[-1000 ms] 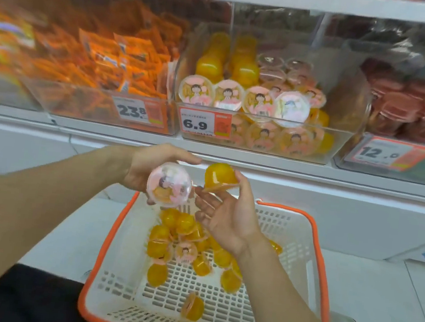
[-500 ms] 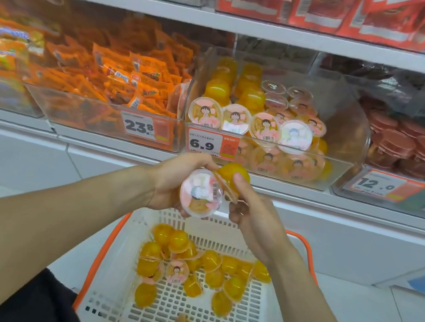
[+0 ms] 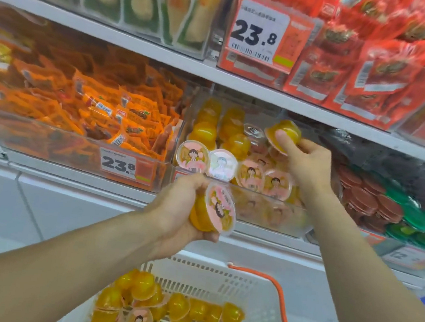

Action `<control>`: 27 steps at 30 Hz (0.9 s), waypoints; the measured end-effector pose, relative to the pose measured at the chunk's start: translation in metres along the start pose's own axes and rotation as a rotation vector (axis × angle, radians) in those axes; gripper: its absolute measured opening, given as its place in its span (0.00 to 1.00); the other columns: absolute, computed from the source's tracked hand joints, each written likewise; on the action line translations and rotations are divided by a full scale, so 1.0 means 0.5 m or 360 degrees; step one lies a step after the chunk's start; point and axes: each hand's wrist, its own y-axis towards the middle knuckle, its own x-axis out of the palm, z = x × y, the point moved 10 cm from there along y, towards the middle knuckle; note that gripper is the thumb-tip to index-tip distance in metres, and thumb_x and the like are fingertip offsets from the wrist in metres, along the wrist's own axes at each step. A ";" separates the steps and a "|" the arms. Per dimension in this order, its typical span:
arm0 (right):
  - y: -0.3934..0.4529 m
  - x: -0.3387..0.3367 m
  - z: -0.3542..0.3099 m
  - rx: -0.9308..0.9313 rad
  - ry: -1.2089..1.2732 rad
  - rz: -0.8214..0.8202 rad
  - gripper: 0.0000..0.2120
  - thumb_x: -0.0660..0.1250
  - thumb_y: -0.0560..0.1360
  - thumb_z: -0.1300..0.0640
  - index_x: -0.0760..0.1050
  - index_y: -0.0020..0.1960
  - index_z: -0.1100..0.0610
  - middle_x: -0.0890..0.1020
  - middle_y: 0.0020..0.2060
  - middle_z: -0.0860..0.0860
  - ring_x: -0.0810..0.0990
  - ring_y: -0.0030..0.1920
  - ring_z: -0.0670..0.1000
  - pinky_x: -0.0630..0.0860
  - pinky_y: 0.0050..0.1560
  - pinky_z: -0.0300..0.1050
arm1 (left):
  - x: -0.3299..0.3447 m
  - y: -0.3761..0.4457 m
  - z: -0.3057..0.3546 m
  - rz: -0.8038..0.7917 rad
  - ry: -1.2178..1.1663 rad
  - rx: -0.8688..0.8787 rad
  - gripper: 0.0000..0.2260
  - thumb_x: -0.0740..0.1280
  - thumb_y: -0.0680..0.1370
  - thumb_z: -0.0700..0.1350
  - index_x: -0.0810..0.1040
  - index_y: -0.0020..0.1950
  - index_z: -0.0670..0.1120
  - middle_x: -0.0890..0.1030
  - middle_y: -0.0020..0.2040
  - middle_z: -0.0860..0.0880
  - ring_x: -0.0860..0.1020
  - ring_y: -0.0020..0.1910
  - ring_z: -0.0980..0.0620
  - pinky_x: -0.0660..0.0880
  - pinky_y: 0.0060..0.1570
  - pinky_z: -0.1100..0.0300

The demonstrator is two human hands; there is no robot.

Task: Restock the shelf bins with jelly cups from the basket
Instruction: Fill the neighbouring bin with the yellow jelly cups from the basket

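Since a second ago you are lifting both hands from over the basket [image 3: 252, 286] toward the bin [image 3: 266, 213].
Right hand [image 3: 305, 167] fingers are pinching a light, slick jelly cup [image 3: 285, 132] at the bin's twelve o'clock; left hand [image 3: 176, 210] is gripping another cup [image 3: 220, 210] by its stiff rim.

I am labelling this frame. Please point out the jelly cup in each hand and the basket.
Right hand's jelly cup [image 3: 285, 132], head view: yellow dome.
Left hand's jelly cup [image 3: 220, 208], head view: pink lid.
Basket [image 3: 279, 294], head view: orange rim.

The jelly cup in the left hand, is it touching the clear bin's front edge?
Cannot tell. In the head view the left hand holds its jelly cup overlapping the clear bin front, with no visible contact or gap.
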 end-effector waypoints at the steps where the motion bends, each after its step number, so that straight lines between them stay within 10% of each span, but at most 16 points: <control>1: 0.038 0.008 0.017 0.0053 -0.0100 -0.0005 0.18 0.77 0.66 0.41 0.83 0.39 0.57 0.86 0.36 0.54 0.85 0.40 0.52 0.82 0.47 0.52 | -0.004 0.002 0.000 0.0016 -0.0004 -0.0004 0.15 0.57 0.80 0.46 0.80 0.50 0.39 0.81 0.43 0.38 0.77 0.34 0.44 0.70 0.28 0.57; 8: 0.206 0.138 0.061 0.0111 -0.0785 -0.0240 0.18 0.70 0.73 0.41 0.81 0.56 0.53 0.84 0.50 0.52 0.82 0.44 0.52 0.74 0.36 0.39 | -0.029 0.020 -0.004 0.0134 -0.0079 0.0015 0.16 0.59 0.82 0.46 0.80 0.55 0.35 0.82 0.42 0.37 0.77 0.34 0.44 0.71 0.27 0.56; 15: 0.252 0.188 0.082 0.0044 -0.0848 -0.0240 0.12 0.71 0.73 0.50 0.81 0.54 0.55 0.85 0.52 0.55 0.83 0.49 0.56 0.80 0.55 0.51 | -0.050 0.037 -0.006 0.0244 -0.0260 0.0020 0.17 0.59 0.83 0.46 0.78 0.57 0.32 0.81 0.40 0.35 0.75 0.27 0.43 0.69 0.23 0.57; 21: 0.221 0.155 0.039 -0.0034 -0.1068 -0.0142 0.30 0.71 0.75 0.47 0.68 0.72 0.58 0.76 0.66 0.57 0.77 0.64 0.58 0.73 0.59 0.46 | -0.053 0.035 0.011 0.0219 -0.0235 0.0062 0.15 0.61 0.81 0.44 0.78 0.59 0.33 0.79 0.45 0.35 0.76 0.34 0.42 0.71 0.25 0.57; 24: 0.131 0.116 -0.048 -0.0351 -0.0754 -0.0018 0.11 0.68 0.78 0.56 0.78 0.58 0.57 0.84 0.52 0.54 0.83 0.52 0.53 0.77 0.54 0.42 | -0.052 0.028 0.017 0.0214 -0.0180 0.0084 0.12 0.62 0.82 0.45 0.77 0.59 0.37 0.81 0.50 0.36 0.80 0.42 0.41 0.78 0.34 0.53; 27: -0.019 0.117 -0.080 -0.0479 -0.0506 -0.0461 0.05 0.68 0.78 0.60 0.80 0.51 0.52 0.84 0.39 0.47 0.83 0.38 0.42 0.77 0.41 0.39 | -0.045 0.022 0.011 0.0151 -0.0100 0.0074 0.11 0.63 0.82 0.46 0.76 0.60 0.40 0.81 0.58 0.37 0.81 0.54 0.41 0.82 0.45 0.52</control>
